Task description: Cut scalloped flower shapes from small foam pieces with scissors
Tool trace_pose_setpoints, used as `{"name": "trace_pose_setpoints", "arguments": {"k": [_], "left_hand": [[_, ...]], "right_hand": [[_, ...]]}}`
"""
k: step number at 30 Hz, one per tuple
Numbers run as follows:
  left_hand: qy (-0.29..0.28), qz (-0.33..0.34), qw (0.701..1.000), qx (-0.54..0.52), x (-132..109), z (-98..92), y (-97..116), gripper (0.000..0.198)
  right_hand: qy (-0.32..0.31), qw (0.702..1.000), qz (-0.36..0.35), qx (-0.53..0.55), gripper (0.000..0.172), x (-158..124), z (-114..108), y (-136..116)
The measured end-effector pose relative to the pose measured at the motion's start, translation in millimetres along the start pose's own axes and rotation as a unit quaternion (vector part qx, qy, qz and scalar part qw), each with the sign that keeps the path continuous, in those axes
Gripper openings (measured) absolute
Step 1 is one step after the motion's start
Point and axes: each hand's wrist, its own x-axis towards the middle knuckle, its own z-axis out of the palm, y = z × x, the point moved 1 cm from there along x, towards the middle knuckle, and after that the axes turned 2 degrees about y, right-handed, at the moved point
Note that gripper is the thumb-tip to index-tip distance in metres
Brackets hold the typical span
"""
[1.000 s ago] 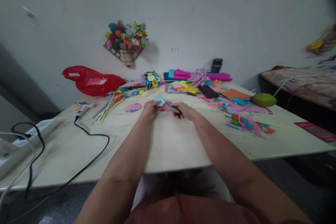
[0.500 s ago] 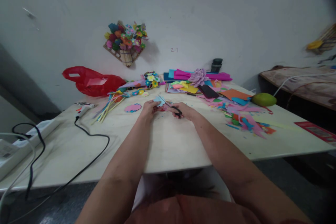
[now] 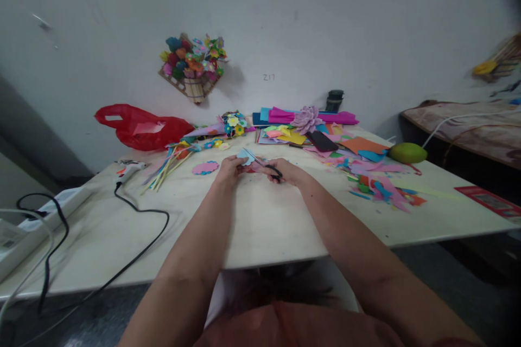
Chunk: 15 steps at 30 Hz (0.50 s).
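Observation:
A light blue paper piece point(image 3: 245, 159) with a scalloped edge is pinched in my left hand point(image 3: 229, 168) above the middle of the table. My right hand point(image 3: 285, 171) is closed round the black handles of a pair of scissors point(image 3: 275, 172). The scissor blades point up and left and lie at the blue piece. Something red or pink shows under the hands, partly hidden by them. Left of my left hand, pink and blue scalloped paper rounds point(image 3: 205, 168) lie on the table point(image 3: 268, 227).
To the left are a glue gun point(image 3: 129, 170) with a black cord, a power strip point(image 3: 61, 207), paper strips point(image 3: 169, 169) and a red plastic bag point(image 3: 142, 127). On the right lie paper scraps point(image 3: 382, 187), a phone point(image 3: 321, 141) and a green mango-like fruit point(image 3: 407, 153). Coloured sheets point(image 3: 285, 115) line the back.
The whole view has shifted very slightly. My hands keep nearly the same pose, with the scissors still at the blue paper piece.

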Motion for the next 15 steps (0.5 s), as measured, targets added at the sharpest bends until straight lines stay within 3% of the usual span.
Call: {"name": "trace_pose_setpoints", "arguments": {"k": [15], "left_hand": [[0.003,-0.021,1.0,-0.018,-3.8,3.0,1.5,0.006]], "right_hand": [[-0.009,0.999,-0.025,-0.019,0.026,-0.9,-1.2,0.6]]}}
